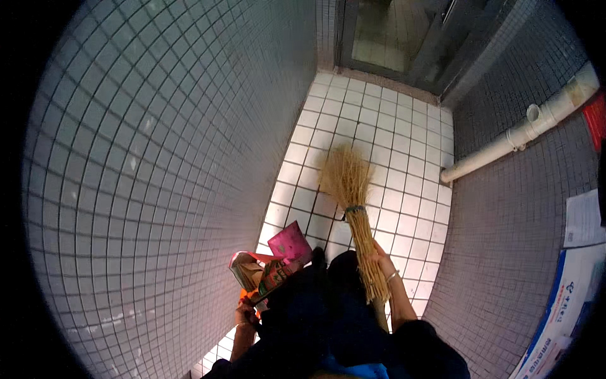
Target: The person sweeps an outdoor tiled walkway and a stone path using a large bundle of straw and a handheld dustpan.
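Note:
My right hand (379, 262) is closed around the bound straw stalks of a straw broom (363, 237). The broom's fanned, bushy head rests on or just above the white floor tiles ahead of me; a dark tie circles its neck. Low on the left, my left hand (245, 312) is closed at the lower edge of an open, box-like container (249, 271) with red and green printed sides, brownish inside. Orange shows beside those fingers. A pink, flat-looking piece (289, 242) sits just beyond the container; whether the two are joined, I cannot tell. My dark clothing hides part of both.
Grey tiled walls (170, 158) close in on the left and right of the narrow white tiled floor (398, 145). A dark-framed glass door (385, 38) stands at the far end. A white pipe (505, 142) slants along the right wall, with paper notices (584, 218) nearer me.

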Demonstrator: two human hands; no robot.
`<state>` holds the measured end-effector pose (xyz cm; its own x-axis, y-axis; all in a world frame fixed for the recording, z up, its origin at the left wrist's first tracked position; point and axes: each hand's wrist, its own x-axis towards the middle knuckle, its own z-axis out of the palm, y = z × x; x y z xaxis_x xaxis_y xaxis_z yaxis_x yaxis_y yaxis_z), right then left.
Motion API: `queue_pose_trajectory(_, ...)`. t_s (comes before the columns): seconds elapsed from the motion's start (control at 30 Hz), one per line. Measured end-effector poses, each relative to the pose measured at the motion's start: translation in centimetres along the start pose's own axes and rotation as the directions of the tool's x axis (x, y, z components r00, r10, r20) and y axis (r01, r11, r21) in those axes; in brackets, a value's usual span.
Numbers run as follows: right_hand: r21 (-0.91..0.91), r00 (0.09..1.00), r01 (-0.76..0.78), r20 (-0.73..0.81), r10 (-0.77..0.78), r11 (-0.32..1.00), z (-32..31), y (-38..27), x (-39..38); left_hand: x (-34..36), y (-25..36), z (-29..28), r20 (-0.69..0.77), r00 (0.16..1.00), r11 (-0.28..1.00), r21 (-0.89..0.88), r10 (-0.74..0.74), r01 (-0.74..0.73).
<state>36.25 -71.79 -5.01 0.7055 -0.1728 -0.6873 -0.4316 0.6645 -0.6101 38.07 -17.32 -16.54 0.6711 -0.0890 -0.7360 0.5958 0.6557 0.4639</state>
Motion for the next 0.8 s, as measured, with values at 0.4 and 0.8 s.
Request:
queue_pose_trajectory(0.4, 0.056, 0.962, -0.078, 0.266, 0.060, 0.995, -2.6, -4.0, 21.1, 2.3, 5.2, 22.6, -0.045, 0.958, 0.619, 0.771, 0.283, -0.147)
queue_pose_trajectory(0.8, 0.197, 0.995, 0.075, -0.081, -0.060, 0.977, -4.6, -15.9, 10.1, 5.2, 6.3, 42.1, -0.311, 0.949, 0.877, 0.469, 0.056, 0.102)
